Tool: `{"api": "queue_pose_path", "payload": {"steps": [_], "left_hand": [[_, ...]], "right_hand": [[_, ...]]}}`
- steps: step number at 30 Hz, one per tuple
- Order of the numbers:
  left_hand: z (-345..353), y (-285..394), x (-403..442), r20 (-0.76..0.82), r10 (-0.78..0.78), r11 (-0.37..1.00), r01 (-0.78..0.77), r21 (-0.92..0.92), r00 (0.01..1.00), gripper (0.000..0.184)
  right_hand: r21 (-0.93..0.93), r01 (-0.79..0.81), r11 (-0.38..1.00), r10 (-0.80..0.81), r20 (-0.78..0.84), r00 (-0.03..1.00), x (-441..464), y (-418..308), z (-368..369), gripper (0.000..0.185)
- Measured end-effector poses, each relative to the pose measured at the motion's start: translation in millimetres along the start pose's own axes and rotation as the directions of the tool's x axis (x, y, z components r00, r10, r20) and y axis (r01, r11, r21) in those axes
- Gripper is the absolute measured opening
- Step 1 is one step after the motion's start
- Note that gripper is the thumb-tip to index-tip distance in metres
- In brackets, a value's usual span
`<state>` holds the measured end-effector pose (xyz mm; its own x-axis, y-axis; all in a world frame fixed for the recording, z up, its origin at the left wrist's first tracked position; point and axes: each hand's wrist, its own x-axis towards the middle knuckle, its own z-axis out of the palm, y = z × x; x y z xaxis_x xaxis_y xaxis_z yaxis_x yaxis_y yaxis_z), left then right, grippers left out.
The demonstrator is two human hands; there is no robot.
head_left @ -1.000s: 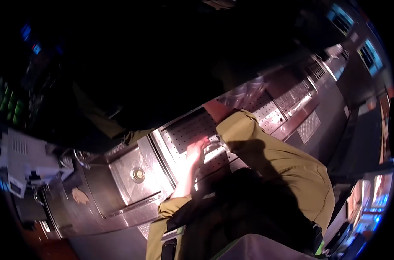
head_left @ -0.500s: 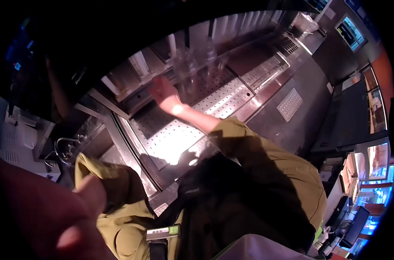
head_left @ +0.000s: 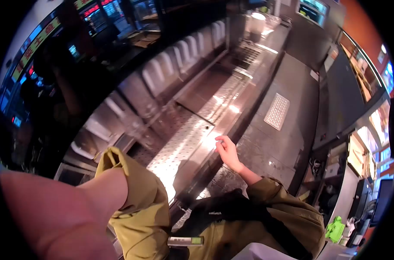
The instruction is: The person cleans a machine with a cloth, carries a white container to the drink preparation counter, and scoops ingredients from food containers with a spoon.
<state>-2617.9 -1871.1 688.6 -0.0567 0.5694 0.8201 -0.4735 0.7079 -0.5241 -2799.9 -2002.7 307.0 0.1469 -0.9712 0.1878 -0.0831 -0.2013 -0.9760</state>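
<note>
My right hand (head_left: pixel 228 152) hangs over the front edge of the perforated metal counter (head_left: pixel 179 136), fingers loosely curled and a little apart, with nothing in them. My left hand (head_left: pixel 36 212) looms very close to the camera at the lower left, blurred; its fingers are out of sight, so what it holds or touches cannot be made out. Some clear containers (head_left: pixel 140 110) stand along the back of the counter, dim and partly smeared. Behind them runs a row of metal bins with pale upright handles (head_left: pixel 164 65).
A grey floor with a metal drain plate (head_left: pixel 277 112) lies to the right of the counter. A white container (head_left: pixel 256 24) stands at the counter's far end. Dark cabinets (head_left: pixel 342 86) line the right side, with a bright green object (head_left: pixel 335 229) lower down.
My right hand has drawn back from the clear containers to the counter's front edge. The camera view has shifted and turned. My left hand stays close to the camera.
</note>
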Motion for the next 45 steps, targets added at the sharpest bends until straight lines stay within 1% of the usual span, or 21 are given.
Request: {"api": "queue_pose_path", "payload": {"steps": [2,7,10,12,14,16,18,19,20,21,22,25,29,30,32,33,36,39,40,41,45], "left_hand": [[55.6,2.6,-10.0,-0.124,-0.013,1.000,0.010,-0.030,0.992,0.018],[178.7,12.1,-27.6,-0.392,-0.060,0.997,0.034,-0.075,0.918,0.015],[243.7,15.3,-45.3,-0.498,-0.137,0.991,0.114,-0.076,0.856,0.015],[282.7,21.9,-64.9,-0.621,-0.153,0.987,0.156,-0.050,0.769,0.015],[316.4,25.1,-100.3,-0.837,-0.048,0.994,-0.056,-0.093,0.545,0.018],[352.1,33.5,-149.2,-0.821,-0.078,0.950,-0.208,-0.233,0.565,0.022],[376.2,57.1,-208.7,-0.465,-0.370,0.832,0.065,-0.551,0.804,0.030],[396.5,51.3,-221.1,-0.223,-0.479,0.593,0.126,-0.795,0.849,0.035],[416.9,43.7,-233.1,0.050,-0.496,0.288,0.219,-0.932,0.867,0.040],[434.3,34.0,-246.3,0.315,-0.419,-0.041,0.329,-0.943,0.851,0.045],[449.1,24.8,-256.0,0.537,-0.262,-0.352,0.438,-0.827,0.802,0.050],[485.1,4.2,-280.5,0.563,-0.182,-0.655,0.328,-0.681,0.806,0.053],[542.3,-21.7,-326.3,0.408,-0.228,-0.755,0.104,-0.647,0.884,0.044],[555.0,-32.9,-335.1,0.428,-0.181,-0.761,0.150,-0.631,0.885,0.043],[580.3,-53.5,-351.0,0.456,-0.079,-0.769,0.237,-0.594,0.887,0.041],[597.0,-60.2,-359.7,0.365,-0.197,-0.664,0.150,-0.732,0.910,0.041],[635.7,-63.4,-388.9,0.483,-0.285,-0.591,0.245,-0.769,0.828,0.024],[696.0,-65.8,-409.1,0.527,-0.193,-0.569,0.343,-0.747,0.828,0.024],[716.4,-63.2,-412.3,0.534,-0.187,-0.556,0.359,-0.749,0.824,0.024],[747.2,-65.3,-416.8,0.444,-0.184,-0.496,0.307,-0.812,0.877,0.041],[831.0,-76.2,-432.9,0.424,-0.185,-0.526,0.276,-0.805,0.886,0.041]], "right_hand": [[0.067,-0.018,0.998,0.024,-0.095,0.995,-3.4,9.7,-57.4,0.015],[0.023,-0.115,0.993,0.114,-0.396,0.911,-25.8,65.3,-209.3,0.015],[-0.003,-0.180,0.984,0.150,-0.537,0.830,-46.6,86.3,-265.9,0.014],[-0.003,-0.195,0.981,0.156,-0.591,0.791,-43.8,98.2,-284.4,0.013],[0.048,-0.270,0.962,0.244,-0.596,0.765,-40.8,117.2,-297.6,0.014],[0.003,-0.298,0.954,0.244,-0.582,0.776,-30.9,118.4,-306.8,0.014],[0.036,-0.402,0.915,0.357,-0.535,0.766,-13.8,138.4,-317.4,0.015],[0.021,-0.343,0.939,0.298,-0.548,0.782,2.1,135.2,-325.1,0.014],[0.007,-0.288,0.958,0.243,-0.557,0.794,17.3,129.3,-331.9,0.014],[-0.008,-0.235,0.972,0.190,-0.564,0.804,34.6,130.5,-336.9,0.014],[0.002,-0.328,0.945,0.276,-0.544,0.792,51.2,166.3,-345.5,0.014],[-0.131,-0.434,0.891,0.340,-0.440,0.831,114.1,160.5,-382.8,0.015],[-0.203,-0.387,0.900,0.274,-0.428,0.861,197.4,154.8,-430.6,0.017],[-0.197,-0.367,0.909,0.254,-0.436,0.863,211.7,158.1,-440.7,0.017],[-0.153,-0.431,0.889,0.340,-0.408,0.847,229.7,172.6,-462.6,0.017],[-0.153,-0.459,0.875,0.375,-0.385,0.843,233.3,191.8,-474.3,0.017],[-0.143,-0.547,0.825,0.503,-0.256,0.826,248.5,223.1,-513.7,0.017],[-0.262,-0.552,0.791,0.546,-0.103,0.831,280.7,258.8,-560.6,0.016],[-0.239,-0.558,0.795,0.554,-0.093,0.828,289.3,263.1,-577.0,0.018],[-0.217,-0.560,0.799,0.557,-0.082,0.827,303.1,270.7,-594.5,0.019],[-0.154,-0.556,0.817,0.558,-0.037,0.829,354.1,296.9,-662.8,0.016]]}}
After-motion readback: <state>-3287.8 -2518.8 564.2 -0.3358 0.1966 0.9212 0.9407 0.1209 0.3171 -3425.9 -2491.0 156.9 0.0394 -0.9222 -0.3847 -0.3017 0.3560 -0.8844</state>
